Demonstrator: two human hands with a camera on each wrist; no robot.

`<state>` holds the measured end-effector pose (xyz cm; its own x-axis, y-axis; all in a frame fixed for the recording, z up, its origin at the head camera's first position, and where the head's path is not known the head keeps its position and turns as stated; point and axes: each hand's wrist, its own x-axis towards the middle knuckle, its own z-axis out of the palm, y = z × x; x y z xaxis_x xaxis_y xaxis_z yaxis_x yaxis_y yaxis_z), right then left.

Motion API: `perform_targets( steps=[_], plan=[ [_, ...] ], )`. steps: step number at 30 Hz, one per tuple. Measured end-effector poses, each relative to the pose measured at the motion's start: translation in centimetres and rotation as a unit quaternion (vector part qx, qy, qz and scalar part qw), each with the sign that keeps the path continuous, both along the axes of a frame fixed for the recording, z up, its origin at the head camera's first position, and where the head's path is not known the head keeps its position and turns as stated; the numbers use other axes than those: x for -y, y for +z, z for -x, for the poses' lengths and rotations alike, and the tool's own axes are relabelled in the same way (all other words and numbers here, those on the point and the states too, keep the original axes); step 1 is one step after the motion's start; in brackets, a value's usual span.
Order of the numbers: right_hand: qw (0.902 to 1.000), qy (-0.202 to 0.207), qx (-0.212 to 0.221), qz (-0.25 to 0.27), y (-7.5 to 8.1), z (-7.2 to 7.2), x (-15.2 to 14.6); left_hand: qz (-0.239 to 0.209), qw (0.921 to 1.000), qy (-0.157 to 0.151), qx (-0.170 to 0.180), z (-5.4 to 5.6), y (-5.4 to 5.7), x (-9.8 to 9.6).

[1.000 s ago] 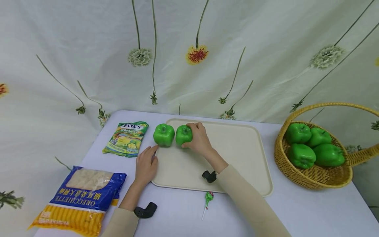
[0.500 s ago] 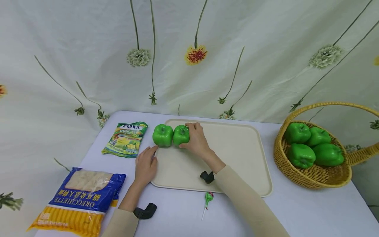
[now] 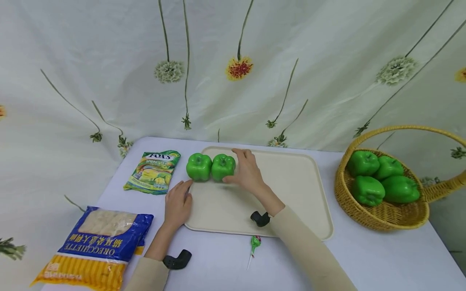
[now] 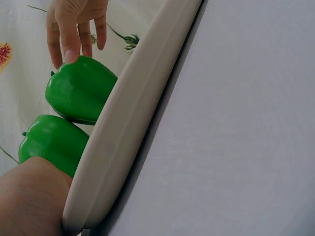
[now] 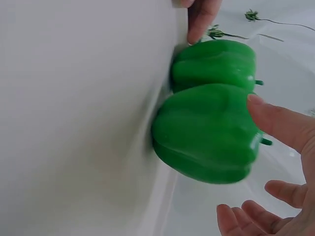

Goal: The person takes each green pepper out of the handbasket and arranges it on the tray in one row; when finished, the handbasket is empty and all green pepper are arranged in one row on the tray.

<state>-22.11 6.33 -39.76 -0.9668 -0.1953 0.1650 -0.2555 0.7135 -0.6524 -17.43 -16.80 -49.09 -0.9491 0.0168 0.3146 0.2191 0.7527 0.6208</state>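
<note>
In the head view, the right hand (image 3: 248,171) stands open, its fingers parted just right of the right pepper (image 3: 223,167). The left pepper (image 3: 199,167) sits beyond that, right ahead of the fingertips of the left hand (image 3: 178,205), loosely laid at the edge of the tray (image 3: 291,186).

From the left wrist, I see the right thumb over the right pepper.

From the right wrist, that thumb overlaps the pepper; whether it touches, I can't tell.

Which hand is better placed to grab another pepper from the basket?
Probably the right hand: its fingers look free and it's nearer the basket. The left hand is farther off, at the left edge of the tray.
</note>
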Motion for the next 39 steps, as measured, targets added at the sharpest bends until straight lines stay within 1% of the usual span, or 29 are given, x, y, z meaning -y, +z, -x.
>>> perform_targets(
  steps=[4,6,11,13,15,20,25,28,31,34,39],
  plan=[
    [0.9996,0.006,-0.024,0.010,0.6,-0.8,-1.6,0.000,0.9999,0.001,-0.015,0.0,-0.1,0.0],
    [0.9992,0.010,-0.029,0.025,0.8,-1.3,-2.5,0.000,0.9998,0.002,-0.018,0.0,-0.1,0.0],
    [0.9965,0.027,-0.043,0.067,1.0,-3.4,-5.4,0.002,0.9999,0.006,-0.010,-0.1,0.2,-0.1],
    [0.9950,0.032,-0.059,0.074,1.0,-4.4,-6.7,0.003,1.0000,0.006,-0.006,0.0,0.2,-0.2],
    [0.9929,0.035,-0.083,0.077,0.8,-5.4,-8.2,0.002,1.0000,0.006,-0.006,0.1,0.3,-0.2],
    [0.9854,0.023,-0.155,0.067,0.2,-7.4,-12.5,0.003,1.0000,0.004,-0.004,0.3,0.2,-0.1],
    [0.9723,-0.013,-0.229,0.046,-0.2,-9.1,-17.5,0.002,1.0000,0.003,-0.002,0.2,0.2,-0.2],
    [0.9617,-0.037,-0.268,0.041,0.0,-10.0,-20.7,0.000,0.9999,0.001,-0.010,0.1,0.2,-0.1],
    [0.9505,-0.071,-0.298,0.048,0.3,-11.0,-23.8,-0.001,0.9998,0.001,-0.022,0.2,0.2,-0.1],
    [0.9407,-0.116,-0.315,0.049,0.6,-11.7,-26.6,-0.004,0.9996,0.003,-0.027,0.2,0.2,-0.2],
    [0.9286,-0.186,-0.316,0.059,0.6,-12.8,-30.3,-0.007,0.9999,0.002,-0.015,0.1,0.1,-0.2]
  ],
)
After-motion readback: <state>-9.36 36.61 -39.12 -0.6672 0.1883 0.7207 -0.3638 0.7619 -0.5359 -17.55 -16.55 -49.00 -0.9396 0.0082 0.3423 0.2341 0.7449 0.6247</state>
